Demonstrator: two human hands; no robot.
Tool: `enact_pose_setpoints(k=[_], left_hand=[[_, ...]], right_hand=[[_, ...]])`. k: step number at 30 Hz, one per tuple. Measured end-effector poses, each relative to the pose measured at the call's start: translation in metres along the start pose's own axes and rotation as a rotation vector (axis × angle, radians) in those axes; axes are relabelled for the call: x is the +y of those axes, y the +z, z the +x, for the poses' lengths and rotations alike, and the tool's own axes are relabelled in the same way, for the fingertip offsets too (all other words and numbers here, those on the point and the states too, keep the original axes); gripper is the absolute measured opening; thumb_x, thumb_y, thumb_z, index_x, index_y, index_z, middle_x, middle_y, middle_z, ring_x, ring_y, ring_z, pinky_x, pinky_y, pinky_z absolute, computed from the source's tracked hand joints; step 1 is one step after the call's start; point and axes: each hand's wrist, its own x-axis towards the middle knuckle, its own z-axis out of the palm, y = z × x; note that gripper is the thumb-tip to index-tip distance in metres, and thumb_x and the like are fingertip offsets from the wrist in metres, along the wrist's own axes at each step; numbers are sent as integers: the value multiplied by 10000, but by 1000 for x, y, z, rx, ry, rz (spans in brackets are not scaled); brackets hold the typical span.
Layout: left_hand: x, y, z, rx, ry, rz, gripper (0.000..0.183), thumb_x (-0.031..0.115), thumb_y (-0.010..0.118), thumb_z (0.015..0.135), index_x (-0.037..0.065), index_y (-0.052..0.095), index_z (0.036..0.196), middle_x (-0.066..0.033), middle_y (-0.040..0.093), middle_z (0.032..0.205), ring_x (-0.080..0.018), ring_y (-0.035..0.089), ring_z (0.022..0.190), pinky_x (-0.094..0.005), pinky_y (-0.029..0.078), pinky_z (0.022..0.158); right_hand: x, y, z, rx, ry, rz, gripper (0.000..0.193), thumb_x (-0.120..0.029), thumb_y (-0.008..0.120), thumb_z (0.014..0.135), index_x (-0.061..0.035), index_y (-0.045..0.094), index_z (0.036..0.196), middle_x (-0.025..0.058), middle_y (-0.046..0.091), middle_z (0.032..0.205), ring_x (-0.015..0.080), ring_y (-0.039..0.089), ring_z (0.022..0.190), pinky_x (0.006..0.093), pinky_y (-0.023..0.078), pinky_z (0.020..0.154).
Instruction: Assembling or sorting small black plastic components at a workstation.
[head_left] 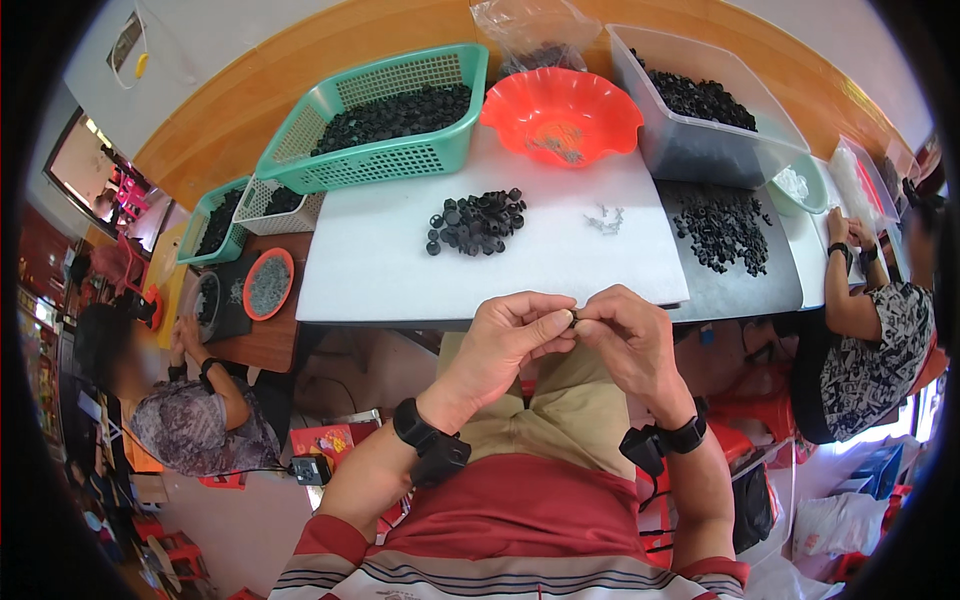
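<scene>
Left hand and right hand meet fingertip to fingertip, both pinching a small black part, its details hidden by the fingers, near the front edge of a white mat bearing a heap of black caps and scattered clear bits.

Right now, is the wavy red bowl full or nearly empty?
Nearly empty: the wavy red bowl shows mostly bare inside, with just a thin scatter of small pieces toward its near side.
</scene>
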Motion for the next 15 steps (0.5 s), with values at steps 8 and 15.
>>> enact_pose_setpoints(k=[8, 15], left_hand=[[4, 3, 7, 220, 590, 968, 186, 30, 712, 915, -12, 716, 1095, -77, 719, 1063, -178, 715, 846, -316, 586, 744], [6, -8, 29, 199, 923, 1498, 177, 8, 709, 852, -10, 685, 1026, -132, 672, 1017, -315, 670, 906, -375, 564, 788]], right_hand=[[12, -1, -6, 125, 105, 225, 67, 58, 703, 888, 24, 678, 940, 65, 646, 894, 106, 612, 711, 246, 488, 628], [22, -1, -13, 116, 111, 249, 56, 50, 702, 892, 25, 679, 936, 58, 631, 909, 97, 598, 746, 233, 477, 631]])
